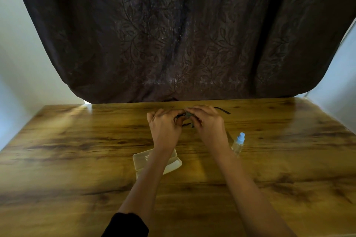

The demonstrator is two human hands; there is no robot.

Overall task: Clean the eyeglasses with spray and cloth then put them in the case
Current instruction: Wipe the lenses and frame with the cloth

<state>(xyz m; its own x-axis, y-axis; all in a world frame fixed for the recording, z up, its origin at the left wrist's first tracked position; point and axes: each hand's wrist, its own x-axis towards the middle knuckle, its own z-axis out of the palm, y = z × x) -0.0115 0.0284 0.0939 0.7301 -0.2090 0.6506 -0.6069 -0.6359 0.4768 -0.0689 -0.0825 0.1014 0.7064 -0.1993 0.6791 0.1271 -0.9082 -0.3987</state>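
Dark-framed eyeglasses [222, 110] are held above the far middle of the wooden table [77, 150], mostly hidden by both hands; one temple arm sticks out to the right. My left hand [164, 124] grips the frame's left side. My right hand [207, 121] pinches a small grey-green cloth [188, 114] against the glasses. A clear spray bottle [238, 143] with a light blue cap stands upright to the right of my right forearm. An open translucent white case [142, 160] lies under my left forearm, nearer to me.
A dark leaf-patterned curtain [183, 34] hangs right behind the table's far edge. Pale walls show at both sides. A black sleeve [125, 225] covers my left upper arm at the bottom of the view.
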